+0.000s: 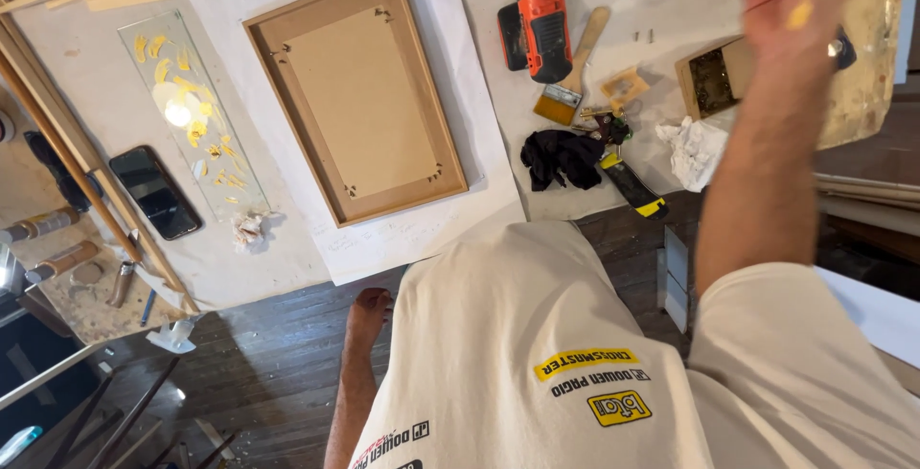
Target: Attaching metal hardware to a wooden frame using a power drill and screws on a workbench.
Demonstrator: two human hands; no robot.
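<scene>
Overhead, right hand [791,0] raised and blurred at top right, fingers seemingly pinching a small yellow object [798,15], exact grip unclear, above an open brown cardboard box [714,76] on the paper-covered desk [460,9], orange cordless drill [540,11] and wooden-handled flat paintbrush [573,71] leftward, left hand unseen.

Picture frame [356,93] flat on paper sheet [450,19], glass strip [192,105] and phone [154,192] to its left, drill [539,11], brush [573,68] and cloth [561,158] to its right, raised right hand [791,0] beyond those.
</scene>
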